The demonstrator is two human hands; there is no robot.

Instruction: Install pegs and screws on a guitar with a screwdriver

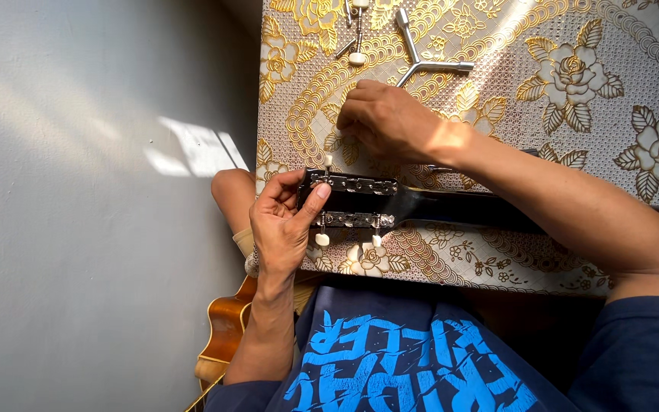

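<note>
At the tabletop [634,69] edge, the left hand [280,229] clenched the black guitar head [352,202], which lay flat. The right hand [387,122] pressed beside it, fingers curled; whether they held anything I could not tell. A slip could perhaps knock the loose tuning pegs [356,34] off.

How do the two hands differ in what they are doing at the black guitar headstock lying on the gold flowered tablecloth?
The left hand grips the end of the black guitar headstock, thumb on top; the right hand rests beyond it on the gold flowered tablecloth, not holding the headstock. The left hand is open around the wood; the right hand is curled, fingertips hidden. The left forearm comes straight up from the body; the right crosses over the neck. Both are bare.
</note>
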